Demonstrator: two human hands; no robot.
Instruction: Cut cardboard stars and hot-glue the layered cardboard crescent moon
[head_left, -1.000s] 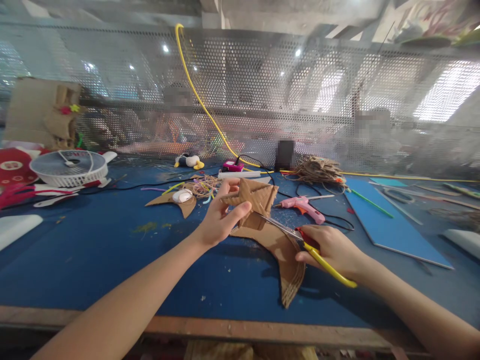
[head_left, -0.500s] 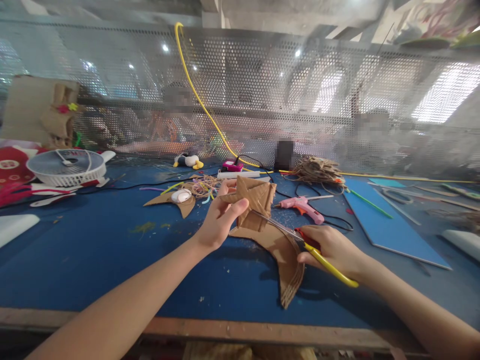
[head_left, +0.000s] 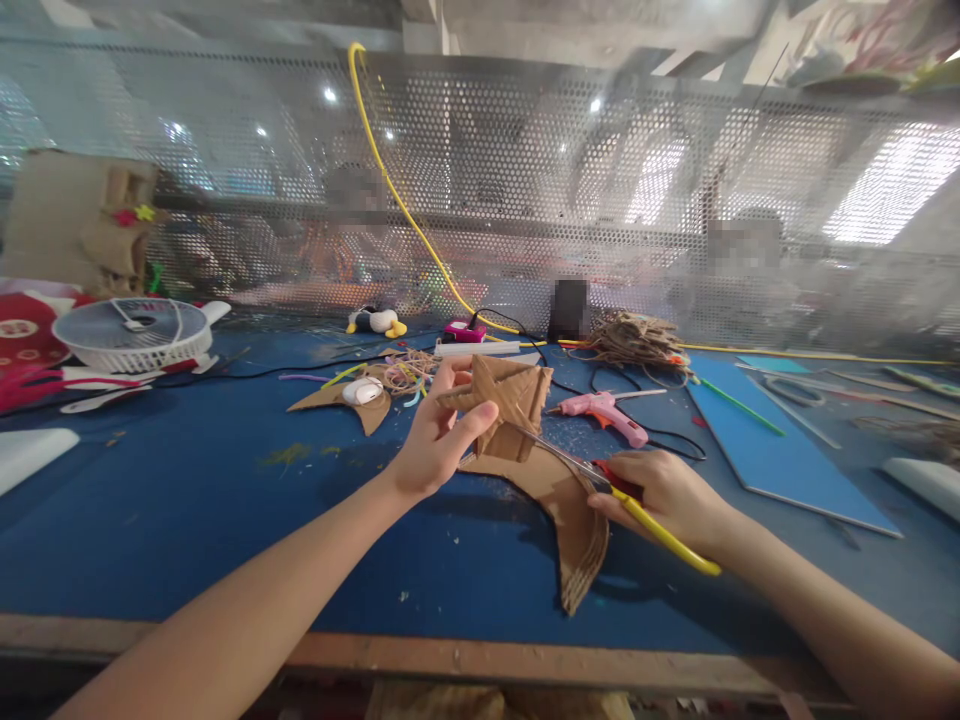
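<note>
Between the thumb and fingers of my left hand (head_left: 439, 430) is a brown cardboard piece with a raised star shape (head_left: 514, 395) on it. My right hand (head_left: 660, 500) grips scissors (head_left: 637, 515) with yellow and red handles. Their blades reach up and left to the cardboard's lower part, near my left thumb. How far the blades stand apart is hard to see. Below the held piece lies a layered cardboard crescent (head_left: 574, 520) on the blue table, its top end covered by that piece.
A pink glue gun (head_left: 607, 415) with a cord lies behind my right hand. To the right is a blue board (head_left: 780, 440) with a green stick. A cardboard scrap (head_left: 315, 400) and white earphone case (head_left: 363, 391) sit left; a fan (head_left: 135, 335) stands further left.
The scissors and my right hand have shifted very slightly, with the yellow handle a little lower. My left hand and the cardboard stay nearly in place.
</note>
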